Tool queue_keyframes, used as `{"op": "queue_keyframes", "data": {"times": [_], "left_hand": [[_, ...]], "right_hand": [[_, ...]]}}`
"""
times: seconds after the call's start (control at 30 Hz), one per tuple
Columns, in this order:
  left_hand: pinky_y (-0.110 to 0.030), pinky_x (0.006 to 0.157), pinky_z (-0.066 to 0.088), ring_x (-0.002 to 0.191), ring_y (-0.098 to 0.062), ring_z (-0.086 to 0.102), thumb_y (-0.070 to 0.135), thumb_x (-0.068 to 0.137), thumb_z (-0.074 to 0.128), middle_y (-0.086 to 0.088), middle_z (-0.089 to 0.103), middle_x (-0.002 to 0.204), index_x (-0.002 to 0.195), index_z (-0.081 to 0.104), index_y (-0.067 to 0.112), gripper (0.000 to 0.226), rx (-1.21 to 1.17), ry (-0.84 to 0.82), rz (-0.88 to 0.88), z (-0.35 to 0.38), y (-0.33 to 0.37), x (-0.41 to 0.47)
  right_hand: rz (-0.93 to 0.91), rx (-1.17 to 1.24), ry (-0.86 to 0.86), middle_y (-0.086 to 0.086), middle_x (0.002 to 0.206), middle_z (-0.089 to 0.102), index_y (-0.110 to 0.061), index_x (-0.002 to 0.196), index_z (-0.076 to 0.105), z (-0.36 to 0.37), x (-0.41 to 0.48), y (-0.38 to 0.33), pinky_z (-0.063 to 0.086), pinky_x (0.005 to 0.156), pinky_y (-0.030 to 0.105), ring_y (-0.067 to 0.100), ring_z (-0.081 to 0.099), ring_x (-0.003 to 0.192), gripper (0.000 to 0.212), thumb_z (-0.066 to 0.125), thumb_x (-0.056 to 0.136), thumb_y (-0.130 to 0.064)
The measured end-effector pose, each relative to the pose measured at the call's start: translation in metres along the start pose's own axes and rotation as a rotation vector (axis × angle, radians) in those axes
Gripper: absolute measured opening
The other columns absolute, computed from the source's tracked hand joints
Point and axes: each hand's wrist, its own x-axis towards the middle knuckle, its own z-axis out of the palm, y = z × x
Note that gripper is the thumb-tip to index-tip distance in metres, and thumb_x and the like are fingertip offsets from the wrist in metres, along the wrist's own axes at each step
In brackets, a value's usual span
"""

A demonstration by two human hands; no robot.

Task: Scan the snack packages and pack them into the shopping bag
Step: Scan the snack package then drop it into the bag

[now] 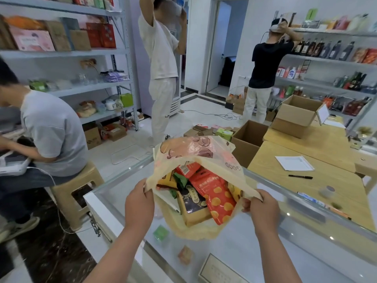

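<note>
A pale yellow plastic shopping bag [195, 152] with a cartoon print lies on the glass counter [265, 252], its mouth spread open toward me. My left hand [139, 203] pinches the left edge of the mouth and my right hand [263, 211] pinches the right edge. Inside lie several snack packages: a red pouch with yellow chips [218, 199], a dark and tan box [193, 207], an orange-red pack [186, 169], a yellow pack [166, 181] and a green wrapper [180, 180].
A wooden table [318, 193] to the right holds a paper sheet [293, 163], a black pen [301, 177] and an open cardboard box [295, 116]. A person sits on a stool [77, 193] at the left; two people stand by the shelves behind.
</note>
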Motion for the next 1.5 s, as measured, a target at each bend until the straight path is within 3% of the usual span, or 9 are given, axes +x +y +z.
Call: {"op": "queue_keyframes", "data": {"times": [0.13, 0.33, 0.47, 0.6, 0.7, 0.9, 1.07, 1.4, 1.5], "left_hand": [[-0.020, 0.057, 0.038, 0.071, -0.009, 0.054, 0.006, 0.094, 0.045, 0.006, 0.062, 0.076, 0.088, 0.064, 0.022, 0.025, -0.053, 0.031, 0.038, -0.015, 0.023, 0.026], [-0.030, 0.048, 0.025, 0.069, -0.024, 0.049, 0.001, 0.086, 0.045, -0.003, 0.055, 0.074, 0.087, 0.061, 0.009, 0.017, -0.051, 0.078, 0.012, -0.013, 0.077, 0.074], [-0.038, 0.061, 0.046, 0.075, -0.029, 0.056, -0.006, 0.078, 0.045, -0.007, 0.063, 0.080, 0.085, 0.064, 0.009, 0.025, -0.047, 0.096, 0.072, -0.047, 0.105, 0.114], [-0.032, 0.056, 0.039, 0.068, -0.031, 0.055, -0.008, 0.072, 0.043, -0.013, 0.066, 0.076, 0.079, 0.070, 0.005, 0.031, -0.042, 0.027, 0.136, -0.069, 0.125, 0.162], [-0.034, 0.062, 0.048, 0.070, -0.030, 0.060, -0.003, 0.074, 0.048, -0.011, 0.068, 0.076, 0.078, 0.072, 0.009, 0.028, -0.014, -0.022, 0.135, -0.070, 0.145, 0.218], [-0.039, 0.059, 0.052, 0.060, -0.028, 0.053, 0.000, 0.089, 0.055, -0.018, 0.056, 0.068, 0.076, 0.055, 0.000, 0.013, -0.197, -0.179, -0.143, -0.031, 0.155, 0.296], [-0.012, 0.033, 0.038, 0.034, -0.012, 0.044, -0.003, 0.091, 0.052, -0.008, 0.046, 0.051, 0.068, 0.045, 0.008, 0.027, -0.548, -0.286, -0.362, -0.009, 0.151, 0.293], [-0.016, 0.046, 0.052, 0.069, -0.015, 0.052, -0.004, 0.087, 0.064, -0.010, 0.050, 0.081, 0.083, 0.053, 0.002, 0.013, -0.539, -0.401, -0.303, -0.004, 0.150, 0.275], [-0.020, 0.040, 0.052, 0.073, -0.021, 0.054, -0.012, 0.086, 0.059, -0.014, 0.049, 0.086, 0.094, 0.051, -0.001, 0.016, -0.408, -0.337, -0.279, -0.002, 0.142, 0.283]], "right_hand": [[0.040, 0.069, 0.101, 0.014, 0.063, 0.063, -0.010, 0.071, 0.066, 0.007, 0.002, -0.021, 0.048, 0.054, 0.032, 0.027, 0.055, 0.052, 0.031, 0.042, 0.076, 0.010], [0.024, 0.197, 0.176, 0.013, 0.073, 0.064, -0.009, 0.082, 0.068, 0.036, 0.010, -0.074, 0.046, 0.052, 0.031, 0.025, 0.055, 0.061, 0.030, 0.044, 0.074, 0.006], [0.002, 0.320, 0.233, 0.016, 0.070, 0.060, -0.006, 0.082, 0.064, 0.022, 0.023, -0.115, 0.040, 0.046, 0.028, 0.022, 0.049, 0.052, 0.027, 0.040, 0.081, 0.007], [-0.028, 0.419, 0.255, 0.014, 0.061, 0.058, -0.003, 0.073, 0.061, 0.004, 0.040, -0.158, 0.045, 0.048, 0.031, 0.023, 0.049, 0.049, 0.028, 0.039, 0.084, 0.010], [-0.043, 0.442, 0.246, 0.013, 0.060, 0.056, -0.002, 0.074, 0.061, 0.002, 0.072, -0.199, 0.048, 0.049, 0.032, 0.023, 0.048, 0.048, 0.029, 0.038, 0.084, 0.012], [0.077, 0.436, 0.222, 0.015, 0.063, 0.056, 0.004, 0.090, 0.058, 0.025, 0.118, -0.222, 0.056, 0.066, 0.042, 0.021, 0.052, 0.050, 0.023, 0.037, 0.092, 0.012], [0.110, 0.437, 0.212, 0.017, 0.072, 0.062, 0.007, 0.116, 0.057, 0.027, 0.128, -0.202, 0.056, 0.065, 0.041, 0.023, 0.059, 0.058, 0.029, 0.038, 0.094, 0.008], [0.304, 0.685, 0.021, 0.010, 0.069, 0.039, 0.003, 0.129, 0.049, 0.012, 0.126, -0.205, 0.050, 0.069, 0.030, 0.014, 0.039, 0.060, 0.037, 0.031, 0.097, 0.008], [0.338, 0.695, 0.027, 0.009, 0.072, 0.040, 0.000, 0.100, 0.055, 0.011, 0.128, -0.197, 0.048, 0.053, 0.027, 0.014, 0.040, 0.061, 0.031, 0.024, 0.098, 0.007]]}}
